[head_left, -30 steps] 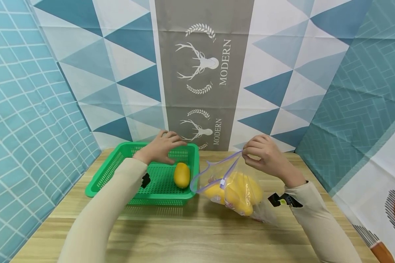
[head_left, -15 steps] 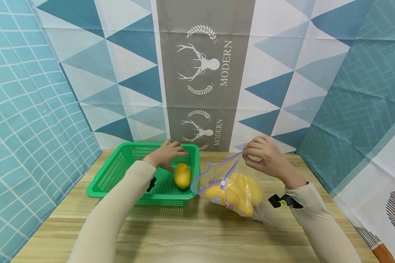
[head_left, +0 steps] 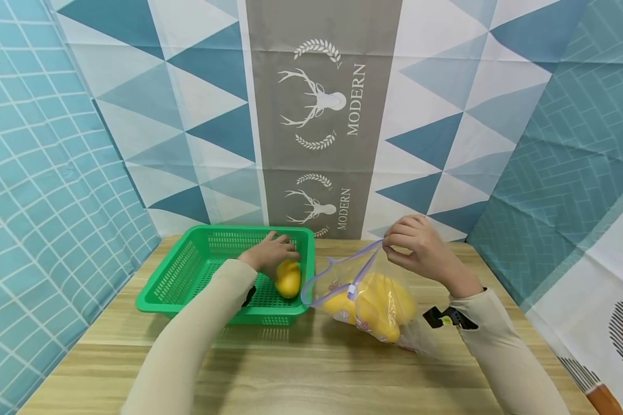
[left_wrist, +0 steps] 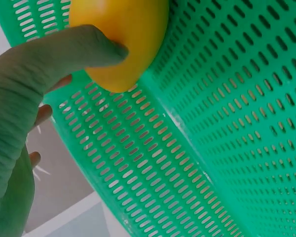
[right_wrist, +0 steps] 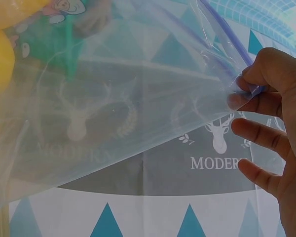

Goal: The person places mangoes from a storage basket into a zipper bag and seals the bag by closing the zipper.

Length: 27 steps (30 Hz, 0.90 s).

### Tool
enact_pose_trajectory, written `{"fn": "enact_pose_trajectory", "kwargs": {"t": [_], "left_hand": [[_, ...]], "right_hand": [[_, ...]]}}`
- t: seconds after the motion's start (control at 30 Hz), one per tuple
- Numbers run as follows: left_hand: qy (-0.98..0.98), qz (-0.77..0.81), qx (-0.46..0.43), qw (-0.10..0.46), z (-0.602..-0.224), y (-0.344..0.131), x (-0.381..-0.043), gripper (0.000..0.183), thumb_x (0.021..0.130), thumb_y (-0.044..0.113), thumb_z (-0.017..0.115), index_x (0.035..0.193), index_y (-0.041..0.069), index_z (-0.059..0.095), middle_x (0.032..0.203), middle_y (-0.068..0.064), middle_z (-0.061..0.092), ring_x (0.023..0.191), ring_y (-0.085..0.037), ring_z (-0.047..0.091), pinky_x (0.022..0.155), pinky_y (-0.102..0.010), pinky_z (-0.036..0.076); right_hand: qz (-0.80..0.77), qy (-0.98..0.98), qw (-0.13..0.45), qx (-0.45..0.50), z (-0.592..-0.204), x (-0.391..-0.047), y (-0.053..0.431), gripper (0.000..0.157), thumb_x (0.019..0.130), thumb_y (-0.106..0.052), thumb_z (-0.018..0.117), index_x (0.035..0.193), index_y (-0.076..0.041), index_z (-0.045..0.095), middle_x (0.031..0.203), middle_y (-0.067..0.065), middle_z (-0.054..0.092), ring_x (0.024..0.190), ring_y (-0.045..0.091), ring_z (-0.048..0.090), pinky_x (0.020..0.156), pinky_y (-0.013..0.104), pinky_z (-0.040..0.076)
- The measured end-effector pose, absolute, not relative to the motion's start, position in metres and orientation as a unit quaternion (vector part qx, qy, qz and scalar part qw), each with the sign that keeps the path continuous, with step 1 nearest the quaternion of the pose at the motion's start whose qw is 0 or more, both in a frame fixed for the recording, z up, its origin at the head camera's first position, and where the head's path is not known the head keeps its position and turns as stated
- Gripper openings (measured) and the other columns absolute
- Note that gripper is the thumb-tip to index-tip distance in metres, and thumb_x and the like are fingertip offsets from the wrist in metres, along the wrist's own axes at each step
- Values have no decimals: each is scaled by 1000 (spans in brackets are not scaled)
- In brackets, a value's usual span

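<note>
My left hand (head_left: 271,253) reaches down into a green plastic basket (head_left: 223,314) and grips a yellow mango (head_left: 288,282) at its right end. In the left wrist view the thumb (left_wrist: 74,47) lies bent across the mango (left_wrist: 128,29), with the other fingers partly hidden behind it. A clear zip bag (head_left: 337,271) lies right of the basket, its mouth spread toward it. Several yellow mangoes (head_left: 379,305) fill the bag. My right hand (head_left: 420,248) pinches the bag's purple-edged top corner between thumb and forefinger, the other fingers spread apart in the right wrist view (right_wrist: 271,118).
Basket and bag stand on a light wooden table (head_left: 301,374). A patterned cloth backdrop (head_left: 322,144) rises close behind them, with a blue tiled-print sheet (head_left: 41,190) at left and another sheet (head_left: 576,190) at right. A white slider (head_left: 351,290) sits on the bag's zip.
My left hand has come down and to the right onto the mango, from hovering over the basket. The right hand and the bag have stayed in place.
</note>
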<state>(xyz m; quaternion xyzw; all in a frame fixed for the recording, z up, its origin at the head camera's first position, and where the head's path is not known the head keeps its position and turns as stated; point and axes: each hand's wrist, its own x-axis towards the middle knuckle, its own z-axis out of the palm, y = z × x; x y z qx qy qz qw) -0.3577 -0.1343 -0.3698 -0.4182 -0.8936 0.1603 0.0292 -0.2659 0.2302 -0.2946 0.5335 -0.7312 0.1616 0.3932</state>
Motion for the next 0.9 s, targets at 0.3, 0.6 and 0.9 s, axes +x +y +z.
{"fn": "enact_pose_trajectory", "kwargs": {"t": [0.3, 0.6, 0.9], "left_hand": [[-890, 194, -411, 28, -385, -131, -360, 66, 71, 35, 89, 130, 33, 61, 133, 3, 59, 125, -27, 45, 107, -57, 30], [-895, 185, -405, 16, -388, -133, -363, 69, 68, 35, 90, 131, 33, 61, 135, 2, 57, 125, -26, 43, 105, -57, 31], [-902, 139, -409, 9, -386, -138, -361, 65, 63, 39, 90, 121, 25, 67, 130, 3, 63, 123, -26, 46, 108, -65, 25]], "right_hand": [[162, -732, 392, 533, -295, -266, 231, 36, 104, -30, 49, 81, -11, 70, 84, 3, 67, 84, 25, 60, 84, 45, 41], [167, -730, 393, 534, -296, -267, 231, 36, 104, -29, 48, 82, -11, 70, 84, 3, 67, 84, 26, 59, 82, 46, 41], [168, -731, 391, 534, -296, -267, 232, 36, 104, -29, 49, 81, -11, 70, 84, 4, 68, 84, 26, 60, 83, 46, 41]]}}
